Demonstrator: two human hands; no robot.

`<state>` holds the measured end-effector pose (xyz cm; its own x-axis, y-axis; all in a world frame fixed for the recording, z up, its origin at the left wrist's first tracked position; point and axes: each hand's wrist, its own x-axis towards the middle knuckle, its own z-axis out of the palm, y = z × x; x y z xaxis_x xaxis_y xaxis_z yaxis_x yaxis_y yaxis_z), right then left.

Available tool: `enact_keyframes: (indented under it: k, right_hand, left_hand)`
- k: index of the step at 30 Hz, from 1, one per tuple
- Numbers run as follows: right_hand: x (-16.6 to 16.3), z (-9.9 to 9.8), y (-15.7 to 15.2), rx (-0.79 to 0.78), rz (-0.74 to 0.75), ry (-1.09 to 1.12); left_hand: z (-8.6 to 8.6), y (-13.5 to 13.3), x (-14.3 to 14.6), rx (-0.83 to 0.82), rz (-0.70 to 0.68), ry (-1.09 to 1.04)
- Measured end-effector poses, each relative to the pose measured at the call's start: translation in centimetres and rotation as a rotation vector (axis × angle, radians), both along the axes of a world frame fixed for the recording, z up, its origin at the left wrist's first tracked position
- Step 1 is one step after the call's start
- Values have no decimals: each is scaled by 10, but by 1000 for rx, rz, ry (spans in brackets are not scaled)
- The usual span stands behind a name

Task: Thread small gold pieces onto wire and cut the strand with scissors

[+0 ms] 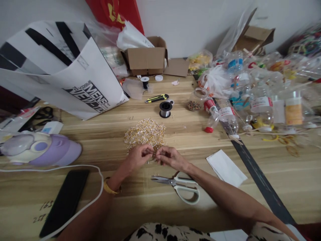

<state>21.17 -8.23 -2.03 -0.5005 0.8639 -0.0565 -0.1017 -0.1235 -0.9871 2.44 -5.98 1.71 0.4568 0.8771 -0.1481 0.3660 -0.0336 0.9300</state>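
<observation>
Both hands – left hand (137,156), right hand (168,157) – have fingers pinched on the light, snaggy heap of gold-and-silver wire bits (145,133) – best grabbed by one strand's end.

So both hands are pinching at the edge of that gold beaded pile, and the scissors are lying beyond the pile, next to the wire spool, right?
Not quite. In the head view the scissors lie on the near side of the pile, just below the right hand, not by the wire spool. The left hand and right hand do pinch at the pile's near edge.

Wooden table (250,214), white wall (190,23)
</observation>
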Motion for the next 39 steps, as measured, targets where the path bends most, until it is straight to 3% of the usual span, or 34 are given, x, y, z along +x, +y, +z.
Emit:
enact_keyframes:
  k: [8,16,24,39]
  right_hand:
    - [0,-1,1,-5,-22,26]
    - [0,1,1,-7,-25,22]
    - [0,1,1,-23,-20,46]
    - [-1,2,0,11,-92,21]
  left_hand:
    - [-6,-8,2,129,-79,175]
    - [-14,-22,11,185,72,197]
    - [-32,-29,14,188,120,156]
    - [-21,-25,5,200,52,134]
